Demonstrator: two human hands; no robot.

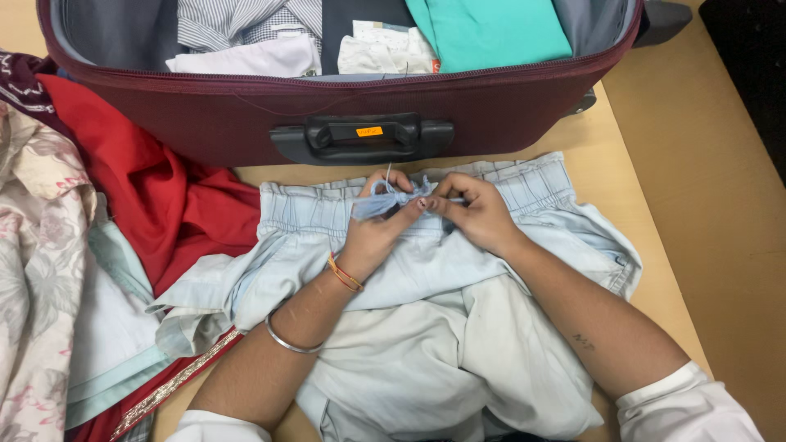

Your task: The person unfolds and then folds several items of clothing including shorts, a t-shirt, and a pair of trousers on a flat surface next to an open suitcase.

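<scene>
Pale blue trousers (426,327) with an elastic waistband lie spread on the wooden table (704,229) in front of me. At the middle of the waistband, my left hand (372,233) and my right hand (479,214) both pinch the light blue drawstring (385,200), which is bunched into loops between my fingers. Thread bands sit on my left wrist, and a silver bangle circles the forearm below them.
An open maroon suitcase (246,115) with a black handle (360,137) stands just behind the trousers, holding folded shirts and a teal garment (491,29). A red cloth (164,196) and floral and pale fabrics (41,270) are piled at the left.
</scene>
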